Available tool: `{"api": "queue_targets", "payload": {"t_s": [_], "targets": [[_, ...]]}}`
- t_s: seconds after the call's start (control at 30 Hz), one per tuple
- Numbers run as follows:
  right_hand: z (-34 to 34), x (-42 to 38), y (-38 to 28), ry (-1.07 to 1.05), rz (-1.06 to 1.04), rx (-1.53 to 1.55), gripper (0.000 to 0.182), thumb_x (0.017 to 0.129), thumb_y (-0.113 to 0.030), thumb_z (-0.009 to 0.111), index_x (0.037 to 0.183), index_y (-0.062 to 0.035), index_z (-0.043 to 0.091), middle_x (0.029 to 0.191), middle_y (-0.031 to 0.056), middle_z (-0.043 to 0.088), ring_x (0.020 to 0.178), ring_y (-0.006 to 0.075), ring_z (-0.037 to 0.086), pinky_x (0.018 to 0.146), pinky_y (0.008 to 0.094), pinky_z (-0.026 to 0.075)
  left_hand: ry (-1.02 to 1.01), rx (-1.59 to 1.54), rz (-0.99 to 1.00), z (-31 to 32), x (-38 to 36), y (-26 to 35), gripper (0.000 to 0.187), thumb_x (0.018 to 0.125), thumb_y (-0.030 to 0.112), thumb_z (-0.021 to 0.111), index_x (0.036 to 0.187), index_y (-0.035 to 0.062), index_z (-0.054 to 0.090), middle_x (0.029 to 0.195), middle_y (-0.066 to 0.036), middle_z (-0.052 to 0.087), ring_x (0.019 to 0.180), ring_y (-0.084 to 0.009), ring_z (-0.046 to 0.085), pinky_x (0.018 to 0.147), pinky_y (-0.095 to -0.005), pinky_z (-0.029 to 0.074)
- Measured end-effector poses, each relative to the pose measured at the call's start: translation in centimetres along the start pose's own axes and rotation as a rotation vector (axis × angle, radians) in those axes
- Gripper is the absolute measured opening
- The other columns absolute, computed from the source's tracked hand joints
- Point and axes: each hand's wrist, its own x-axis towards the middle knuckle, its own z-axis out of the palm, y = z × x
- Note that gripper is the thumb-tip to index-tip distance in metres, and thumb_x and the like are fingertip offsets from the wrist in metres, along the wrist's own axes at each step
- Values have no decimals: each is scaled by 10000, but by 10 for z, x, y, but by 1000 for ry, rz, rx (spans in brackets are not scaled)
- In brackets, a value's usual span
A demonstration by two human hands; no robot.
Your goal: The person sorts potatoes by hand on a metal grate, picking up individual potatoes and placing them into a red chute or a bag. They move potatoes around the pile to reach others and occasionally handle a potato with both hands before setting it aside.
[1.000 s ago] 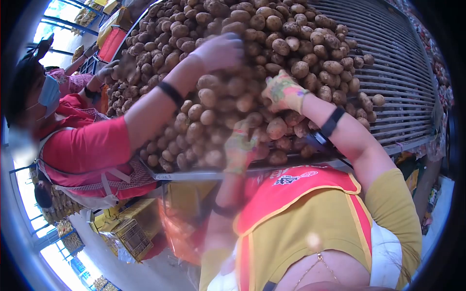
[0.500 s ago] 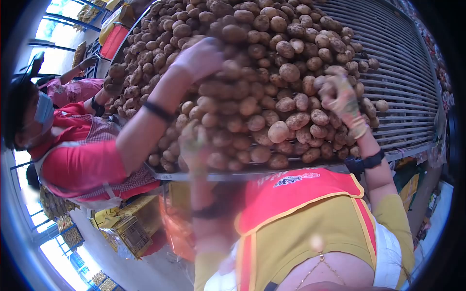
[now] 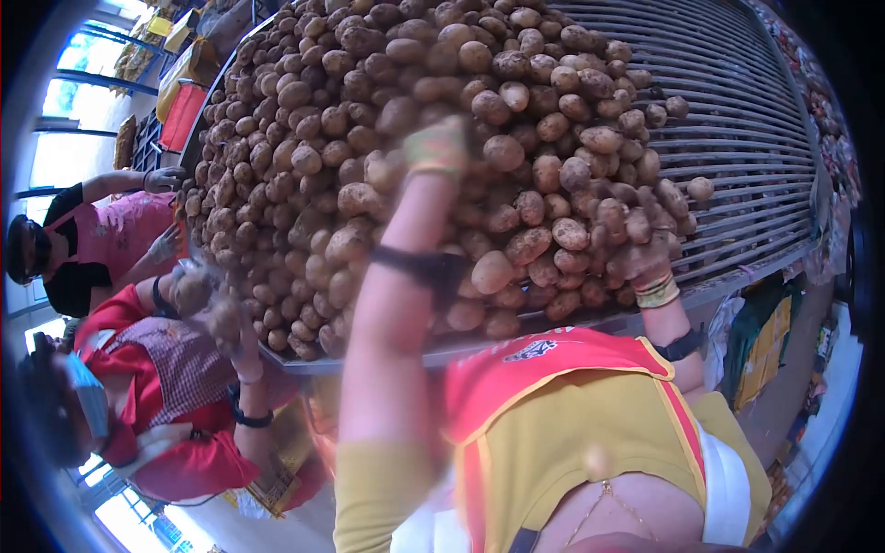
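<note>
Sorting is in hand. The left hand (image 3: 433, 147) reaches up into the potato pile (image 3: 442, 138) on the slatted table (image 3: 737, 138) — finger state cannot be told, blurred. The right hand (image 3: 645, 263) sits at the pile's near edge, fingers curled among potatoes — whether closed on one is unclear. Next move likely calls for a firm grasp.

Potatoes (image 3: 433, 120): brown, dusty, round-to-oval, heaped high on slatted sorting table (image 3: 747, 138), pile reaching near edge.
</note>
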Motion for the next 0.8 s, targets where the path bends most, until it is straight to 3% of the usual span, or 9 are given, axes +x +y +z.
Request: {"api": "queue_targets", "payload": {"t_s": [0.07, 0.17, 0.27, 0.5, 0.6, 0.63, 0.73, 0.77, 0.8], "targets": [[38, 8, -17, -144, -47, -292, 540, 910, -383, 516, 1401, -160, 503, 1393, 11, 556, 1120, 202, 529, 1081, 434, 358, -205, -27, 65, -9, 11, 4, 604, 787, 293, 723, 1348, 191, 523, 1138, -163, 705, 1064, -351, 680, 886, -461, 535], [55, 17, -27, -134, 181, 437, 512, 1011, -373, 422, 1433, -85, 456, 1382, 116, 549, 902, 246, 507, 802, 422, 453, -416, -68, 103, -24, 13, -6, 853, 769, 297, 747, 1529, 235, 364, 1211, -195, 680, 1112, -334, 671, 908, -462, 533], [61, 29, -31, -221, 255, 643, 512, 1028, -383, 407, 1443, -86, 450, 1361, 146, 562, 830, 274, 520, 717, 425, 481, -337, 104, 23, -10, 19, 8, 849, 765, 274, 749, 1525, 233, 372, 1241, -165, 675, 1125, -322, 666, 914, -462, 533], [65, 33, -34, -10, 418, 629, 504, 1030, -370, 384, 1458, -108, 432, 1362, 142, 566, 1013, 384, 618, 711, 455, 512, -390, 88, 144, -25, -5, 4, 648, 800, 292, 738, 1402, 203, 518, 1207, -109, 697, 1120, -296, 674, 919, -425, 548], [44, 46, -13, -375, 363, 760, 575, 1021, -362, 406, 1509, -60, 367, 1488, 162, 465, 1283, 356, 519, 946, 510, 488, -241, 199, 43, 4, -12, 27, 520, 843, 313, 706, 1337, 230, 567, 1091, -73, 720, 1056, -245, 701, 855, -397, 577], [81, 43, -37, 105, 451, 549, 521, 1029, -367, 378, 1475, -99, 403, 1391, 128, 544, 1032, 307, 629, 723, 433, 554, -215, 81, -82, 16, -5, 29, 493, 858, 293, 693, 1330, 231, 569, 1125, -80, 705, 1060, -260, 698, 842, -405, 578], [80, 44, -38, -86, 402, 491, 482, 1028, -303, 398, 1456, -83, 428, 1384, 117, 555, 1030, 266, 639, 728, 362, 569, -260, 78, 97, -1, -15, 16, 441, 887, 234, 660, 1320, 234, 574, 1193, -116, 675, 1091, -291, 679, 803, -427, 579], [83, 46, -38, -81, 388, 420, 458, 1021, -278, 422, 1430, -76, 455, 1364, 104, 569, 1026, 260, 641, 727, 345, 565, -110, 45, 149, 16, -16, 7, 418, 821, 455, 748, 1150, 199, 726, 1082, -89, 738, 985, -260, 724, 777, -400, 566], [89, 54, -40, -82, 371, 349, 433, 1014, -253, 446, 1405, -70, 483, 1343, 91, 584, 1023, 254, 643, 726, 329, 562, -123, 83, 238, 16, -24, 5, 415, 828, 425, 751, 1164, 183, 715, 1069, -84, 734, 963, -250, 723, 766, -392, 565]]}}
